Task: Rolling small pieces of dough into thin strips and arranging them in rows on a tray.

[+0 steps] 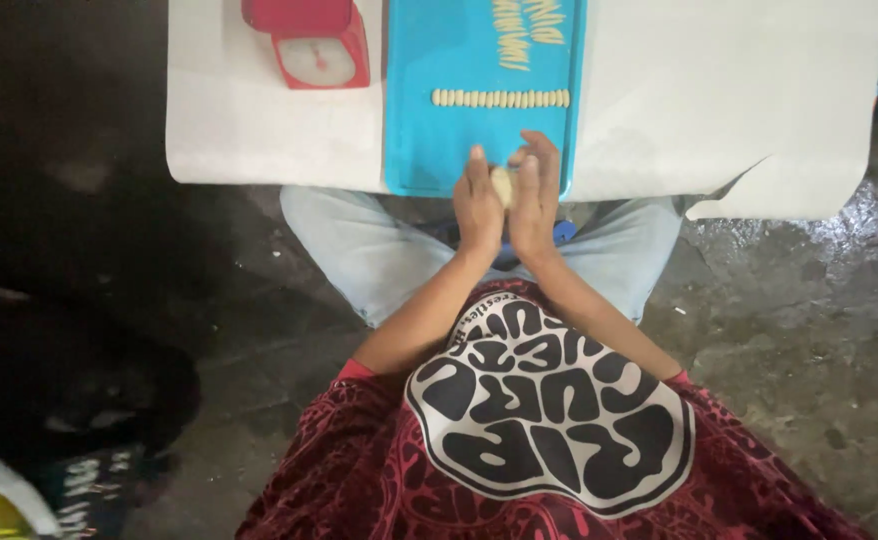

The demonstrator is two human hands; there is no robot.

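My left hand [477, 205] and my right hand [537, 195] are pressed palm to palm over the near edge of a blue board [429, 140]. Between the palms sits a small pale lump of dough [502, 185], partly hidden by the fingers. Farther back on the board lies a straight row of several small pale dough pieces [500, 98]. More pale pieces [519, 30] lie at the board's far end.
The board rests on a white sheet [719, 100] covering a low table. A red kitchen scale [311, 45] stands at the back left. My knees in light jeans [359, 250] are below the table, over a wet concrete floor [809, 330].
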